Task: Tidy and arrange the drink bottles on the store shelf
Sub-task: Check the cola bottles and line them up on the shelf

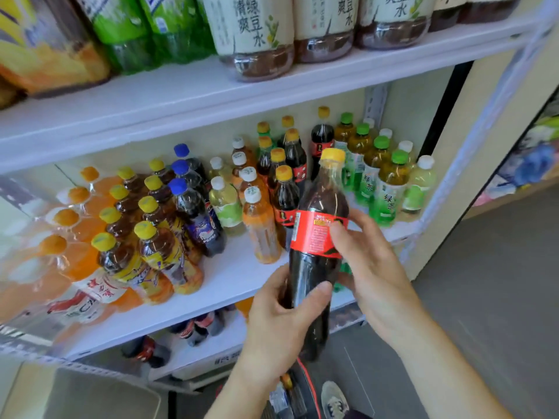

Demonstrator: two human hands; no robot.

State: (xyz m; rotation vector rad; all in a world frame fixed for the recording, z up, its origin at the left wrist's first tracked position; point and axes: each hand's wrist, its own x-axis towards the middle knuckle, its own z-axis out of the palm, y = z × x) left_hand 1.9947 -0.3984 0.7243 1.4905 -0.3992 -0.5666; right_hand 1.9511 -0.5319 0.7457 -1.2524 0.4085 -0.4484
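Dark cola in a tall clear plastic bottle with a yellow cap and red label [317,237] stands almost upright in front of the white middle shelf [230,276], held in both my hands. My left hand [281,322] is clamped around its lower body; my right hand [369,264] grips the label. Matching yellow-capped cola bottles [286,195] stand just beyond, up and left.

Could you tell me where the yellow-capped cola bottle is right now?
Centre-right, the cola bottle is held in both hands before the middle shelf.
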